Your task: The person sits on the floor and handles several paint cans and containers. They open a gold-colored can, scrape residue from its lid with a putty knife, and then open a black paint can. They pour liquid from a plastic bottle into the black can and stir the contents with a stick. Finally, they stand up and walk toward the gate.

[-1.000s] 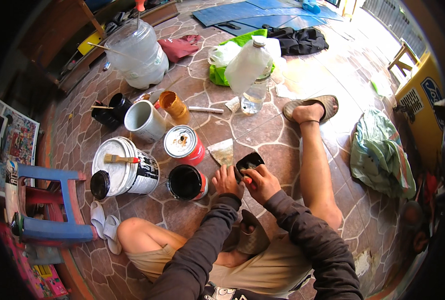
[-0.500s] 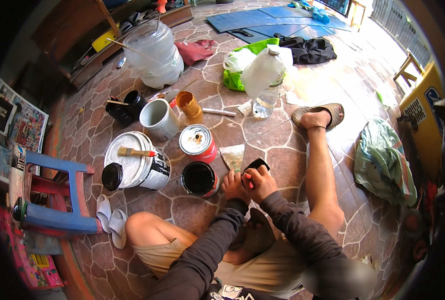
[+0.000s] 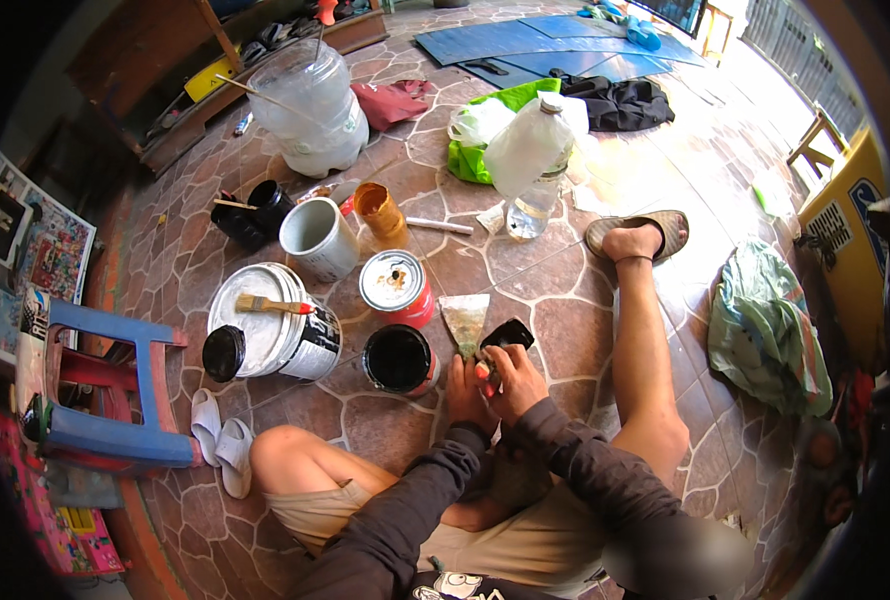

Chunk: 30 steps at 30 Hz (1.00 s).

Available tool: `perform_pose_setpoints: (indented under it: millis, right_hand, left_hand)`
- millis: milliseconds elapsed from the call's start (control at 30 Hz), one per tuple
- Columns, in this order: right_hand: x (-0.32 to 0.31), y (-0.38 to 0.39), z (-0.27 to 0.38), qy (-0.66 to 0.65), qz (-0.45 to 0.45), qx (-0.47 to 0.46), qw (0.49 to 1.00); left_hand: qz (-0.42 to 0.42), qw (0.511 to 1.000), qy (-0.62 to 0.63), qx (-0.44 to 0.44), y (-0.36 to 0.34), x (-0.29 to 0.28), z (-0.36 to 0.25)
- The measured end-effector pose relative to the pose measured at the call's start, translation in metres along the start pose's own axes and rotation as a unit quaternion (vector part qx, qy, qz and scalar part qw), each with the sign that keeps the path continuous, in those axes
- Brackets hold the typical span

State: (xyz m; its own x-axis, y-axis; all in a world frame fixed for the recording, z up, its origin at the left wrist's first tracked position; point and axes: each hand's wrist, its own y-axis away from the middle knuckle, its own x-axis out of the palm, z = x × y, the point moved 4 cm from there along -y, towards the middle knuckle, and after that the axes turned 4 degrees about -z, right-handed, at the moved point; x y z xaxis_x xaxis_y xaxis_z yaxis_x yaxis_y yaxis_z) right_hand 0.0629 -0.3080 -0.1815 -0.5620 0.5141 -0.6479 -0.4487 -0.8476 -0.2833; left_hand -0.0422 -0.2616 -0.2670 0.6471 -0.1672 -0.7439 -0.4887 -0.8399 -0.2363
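At mid-frame, a careless swing of the left hand (image 3: 468,390) could topple the open can (image 3: 429,373), dark inside, nearby; less seriously, the red-ended handle (image 3: 483,372) might slip from the right hand (image 3: 516,384), curled round it by the black tray (image 3: 511,333). Left fingertips meet the scraper (image 3: 465,317); whether they grip it, I can't tell. Upper left, a cloudy jug (image 3: 315,120) has a stick (image 3: 247,91) poking out; left of centre, a white pail (image 3: 254,350) bears a brush (image 3: 273,304); the grey tub (image 3: 333,260)'s contents escape me.
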Motion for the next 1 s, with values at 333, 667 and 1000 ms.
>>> perform_pose_setpoints:
  millis: [333, 667, 1000]
  right_hand:
    - [-0.033, 0.013, -0.023, 0.03, 0.077, 0.125, 0.989]
    - [-0.06, -0.005, -0.067, 0.032, 0.086, 0.229, 0.969]
    - [-0.08, -0.069, -0.114, -0.013, -0.057, 0.202, 0.978]
  left_hand:
    - [-0.014, 0.992, 0.092, -0.083, 0.015, -0.031, -0.026]
    - [0.005, 0.972, 0.166, -0.165, 0.016, -0.054, -0.044]
    - [0.149, 0.933, 0.242, -0.221, 0.034, -0.079, -0.047]
